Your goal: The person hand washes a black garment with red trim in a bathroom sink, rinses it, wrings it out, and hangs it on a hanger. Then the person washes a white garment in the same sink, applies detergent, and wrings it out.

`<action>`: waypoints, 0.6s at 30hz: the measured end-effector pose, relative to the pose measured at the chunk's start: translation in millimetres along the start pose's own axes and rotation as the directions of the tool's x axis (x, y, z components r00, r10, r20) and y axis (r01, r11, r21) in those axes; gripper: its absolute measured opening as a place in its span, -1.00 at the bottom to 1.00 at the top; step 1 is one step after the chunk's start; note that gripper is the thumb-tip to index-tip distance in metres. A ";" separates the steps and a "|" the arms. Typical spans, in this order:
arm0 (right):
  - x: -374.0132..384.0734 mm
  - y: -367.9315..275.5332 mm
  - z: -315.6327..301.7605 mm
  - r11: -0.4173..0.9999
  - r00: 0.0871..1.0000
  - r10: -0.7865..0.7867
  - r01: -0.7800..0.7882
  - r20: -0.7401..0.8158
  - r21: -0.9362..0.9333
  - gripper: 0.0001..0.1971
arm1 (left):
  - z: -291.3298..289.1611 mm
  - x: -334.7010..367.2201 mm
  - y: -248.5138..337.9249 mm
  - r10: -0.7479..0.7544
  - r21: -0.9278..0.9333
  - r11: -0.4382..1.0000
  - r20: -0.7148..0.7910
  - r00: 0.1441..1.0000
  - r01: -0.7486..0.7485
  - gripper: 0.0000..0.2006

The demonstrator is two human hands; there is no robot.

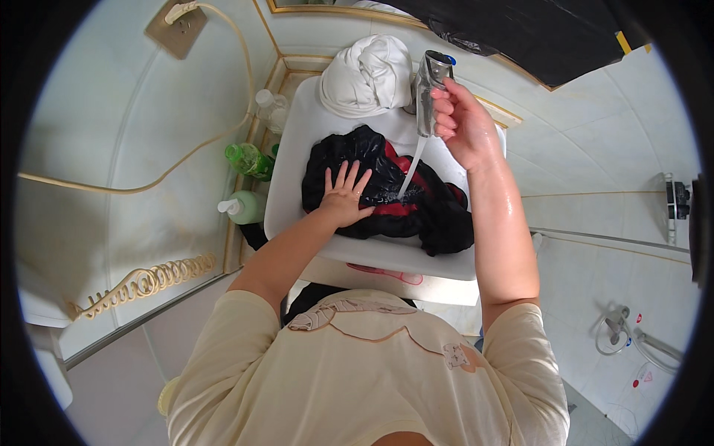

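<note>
Inside the white sink (285, 215) lies a wet bundle of black and red clothing (439, 219). My left hand (345, 199) rests on its black part, palm down with fingers spread. At the back of the sink stands a chrome faucet (425, 97), and a stream of water (411, 169) runs from it onto the clothing. My right hand (467, 123) is raised beside the faucet, its curled fingers gripping the faucet's upper part. The right wrist and forearm look wet. A bundled white cloth (370, 76) sits on the sink's back left corner.
Left of the sink stand a clear bottle (274, 111), a green bottle (249, 160) and a pale green pump bottle (242, 207). A cream cord (171, 175) hangs from a wall socket (177, 30). Black plastic sheeting (543, 37) covers part of the area above the faucet.
</note>
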State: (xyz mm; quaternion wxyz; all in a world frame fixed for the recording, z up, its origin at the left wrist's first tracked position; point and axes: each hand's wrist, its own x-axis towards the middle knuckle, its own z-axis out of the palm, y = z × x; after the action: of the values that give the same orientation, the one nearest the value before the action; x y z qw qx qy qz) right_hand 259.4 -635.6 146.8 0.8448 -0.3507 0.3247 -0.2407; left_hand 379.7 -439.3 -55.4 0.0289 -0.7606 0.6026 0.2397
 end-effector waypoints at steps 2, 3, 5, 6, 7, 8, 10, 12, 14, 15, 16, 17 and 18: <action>-1.3 -5.7 -6.0 0.999 0.999 -0.010 0.008 -0.049 -0.041 -0.71 | 1.3 0.0 -0.7 0.000 -0.015 1.000 -0.002 1.000 0.000 -0.07; -2.5 -9.0 -8.1 0.998 0.998 -0.021 0.017 -0.064 -0.058 -0.71 | 1.9 0.2 -1.1 0.011 -0.026 1.000 -0.022 1.000 -0.011 -0.07; -5.4 -13.7 -12.4 0.990 0.997 -0.062 0.056 -0.041 -0.127 -0.68 | 4.0 0.1 -2.1 0.010 -0.035 0.999 -0.027 1.000 -0.011 -0.06; -6.4 -13.2 -15.5 0.984 0.994 -0.087 0.076 -0.063 -0.159 -0.67 | 5.2 -0.3 -2.5 0.014 -0.039 0.999 -0.040 0.999 -0.016 -0.06; -9.2 -11.7 -20.9 0.987 0.997 -0.072 0.070 -0.012 -0.146 -0.62 | 5.8 -0.1 -3.0 0.018 -0.043 0.999 -0.048 0.999 -0.020 -0.06; -10.7 -5.1 -27.3 0.979 0.987 -0.094 0.068 -0.131 -0.190 -0.61 | 6.3 -0.1 -3.2 0.022 -0.046 0.999 -0.051 0.998 -0.025 -0.06; -15.3 16.0 -47.0 0.956 0.977 -0.182 0.150 -0.109 -0.252 -0.60 | 6.5 0.6 -3.4 0.023 -0.068 0.997 -0.053 0.998 -0.026 -0.06; -16.9 54.5 -71.8 0.918 0.908 -0.268 0.138 -0.323 -0.373 -0.63 | 6.1 1.9 -2.5 0.011 -0.084 0.996 -0.046 0.999 -0.015 -0.05; -17.7 103.0 -95.7 0.817 0.857 -0.307 0.015 -0.414 -0.576 -0.76 | 5.2 3.4 -0.6 0.004 -0.074 0.997 -0.046 0.999 -0.008 -0.03; -11.4 126.5 -104.7 0.709 0.864 -0.340 -0.024 -0.372 -0.705 -0.72 | 4.6 4.4 0.9 -0.007 -0.064 0.998 -0.033 0.999 0.005 -0.03; -9.0 150.2 -112.4 0.410 0.887 -0.391 -0.071 -0.245 -0.909 -0.62 | 4.3 5.4 2.2 -0.020 -0.047 0.999 -0.019 1.000 0.019 -0.02; -7.3 167.9 -120.7 0.004 0.906 -0.422 0.035 0.030 -0.999 -0.50 | 4.1 6.2 3.7 -0.024 -0.057 0.998 -0.035 0.999 0.022 -0.01; -9.2 183.8 -128.0 -0.235 0.940 -0.337 -0.027 0.056 -0.972 -0.36 | 4.1 7.3 5.1 -0.031 -0.059 0.998 -0.052 0.998 0.028 -0.01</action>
State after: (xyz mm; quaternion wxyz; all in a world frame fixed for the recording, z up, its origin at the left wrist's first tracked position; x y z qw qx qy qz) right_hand 194.2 -568.3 -56.9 0.1723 -0.8812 0.4381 -0.0436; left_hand 374.8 -445.9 -60.7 -0.0058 -0.7761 0.5846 0.2365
